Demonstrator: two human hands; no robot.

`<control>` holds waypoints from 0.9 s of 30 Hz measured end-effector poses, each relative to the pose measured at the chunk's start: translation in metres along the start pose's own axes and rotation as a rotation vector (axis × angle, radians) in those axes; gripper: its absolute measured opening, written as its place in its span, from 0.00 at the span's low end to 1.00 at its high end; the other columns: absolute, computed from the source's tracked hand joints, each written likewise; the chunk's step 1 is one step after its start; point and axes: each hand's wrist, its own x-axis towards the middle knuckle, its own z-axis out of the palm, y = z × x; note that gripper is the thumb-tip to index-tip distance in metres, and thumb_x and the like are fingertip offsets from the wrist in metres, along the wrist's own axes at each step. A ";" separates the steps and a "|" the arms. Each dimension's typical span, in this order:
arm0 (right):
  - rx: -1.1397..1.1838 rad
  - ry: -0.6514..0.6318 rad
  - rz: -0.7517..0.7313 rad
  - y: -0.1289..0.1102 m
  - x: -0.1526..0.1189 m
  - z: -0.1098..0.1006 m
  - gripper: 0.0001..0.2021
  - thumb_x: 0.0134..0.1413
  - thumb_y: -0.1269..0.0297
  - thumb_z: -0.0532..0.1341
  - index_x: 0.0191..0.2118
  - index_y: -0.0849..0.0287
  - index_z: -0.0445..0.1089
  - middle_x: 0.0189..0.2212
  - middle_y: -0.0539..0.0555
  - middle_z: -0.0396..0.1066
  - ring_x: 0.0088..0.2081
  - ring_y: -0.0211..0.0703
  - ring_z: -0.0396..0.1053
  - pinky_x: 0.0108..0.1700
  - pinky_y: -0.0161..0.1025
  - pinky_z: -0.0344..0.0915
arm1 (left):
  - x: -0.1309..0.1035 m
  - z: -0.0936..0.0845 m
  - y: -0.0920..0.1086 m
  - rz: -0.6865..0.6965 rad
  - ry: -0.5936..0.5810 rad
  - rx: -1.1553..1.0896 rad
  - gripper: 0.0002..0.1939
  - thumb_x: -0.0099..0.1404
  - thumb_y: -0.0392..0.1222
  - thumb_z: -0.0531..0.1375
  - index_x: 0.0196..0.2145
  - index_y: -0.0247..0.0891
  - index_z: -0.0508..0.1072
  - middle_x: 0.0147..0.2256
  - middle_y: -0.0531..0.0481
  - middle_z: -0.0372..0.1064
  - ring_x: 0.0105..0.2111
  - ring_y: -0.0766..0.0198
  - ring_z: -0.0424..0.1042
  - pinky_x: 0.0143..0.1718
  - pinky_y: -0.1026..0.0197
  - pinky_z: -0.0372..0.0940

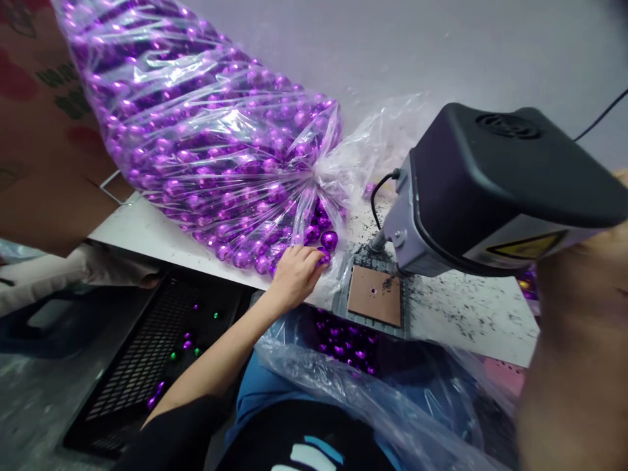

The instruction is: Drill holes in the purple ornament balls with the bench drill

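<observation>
My left hand (297, 275) is closed, thumb and fingers pinching a shiny purple ball (324, 256) beside the gathered neck of a large clear plastic bag (216, 144). The bag is full of similar faceted purple balls, and a few lie loose by its neck, such as one ball (328, 240). Just right of the hand is a brown square plate (375, 294) with a small hole, set on a grey base under a black bench machine (520, 176). My right forearm (564, 366) rises blurred at the right edge; the machine hides its fingers.
Dark shavings cover the white tabletop (471, 307). A clear plastic sheet (343, 386) hangs over my lap, with purple balls below the table edge. A black crate (122, 366) holding a few purple and green balls stands lower left. A cardboard box (44, 131) and another person's leg (53, 278) are left.
</observation>
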 end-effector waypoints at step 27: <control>0.072 -0.082 0.052 -0.017 -0.002 -0.003 0.15 0.60 0.59 0.54 0.28 0.66 0.56 0.22 0.45 0.49 0.26 0.21 0.46 0.33 0.28 0.44 | -0.012 0.056 0.050 -0.651 -0.497 -1.794 0.25 0.59 0.56 0.67 0.45 0.34 0.73 0.40 0.42 0.76 0.40 0.55 0.77 0.40 0.57 0.70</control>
